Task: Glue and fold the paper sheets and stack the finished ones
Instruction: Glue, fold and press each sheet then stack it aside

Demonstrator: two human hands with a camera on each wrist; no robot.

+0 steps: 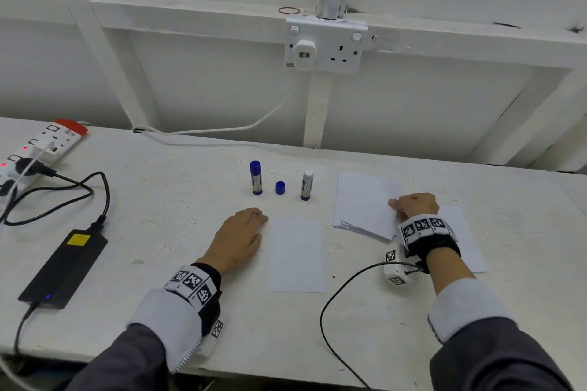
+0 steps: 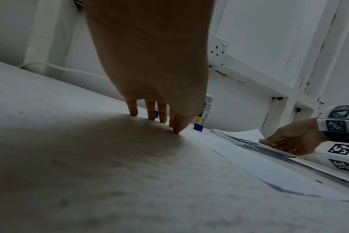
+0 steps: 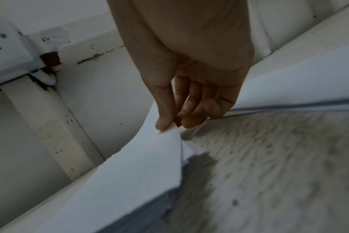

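On the tabletop (image 1: 158, 200), with the single sheet (image 1: 297, 254) before the person taken as landmark, a power strip (image 1: 38, 149) and a black adapter (image 1: 63, 267) are seen well to its left. The left hand (image 1: 241, 238) is laid flat just left of the sheet, fingers straight, nothing held. Behind the sheet a capped glue stick (image 1: 256, 177), a loose blue cap (image 1: 280, 187) and an uncapped glue stick (image 1: 306, 185) are stood in a row. To the right of the sheet lies the paper stack (image 1: 365, 203); its top sheet's (image 3: 145, 157) corner is pinched between thumb and fingers of the right hand (image 1: 413, 205) and is lifted in a curve. Another sheet (image 1: 467, 238) lies right of that hand; whether it is folded cannot be told. Little appears done: most gluing, folding and stacking is judged to remain.
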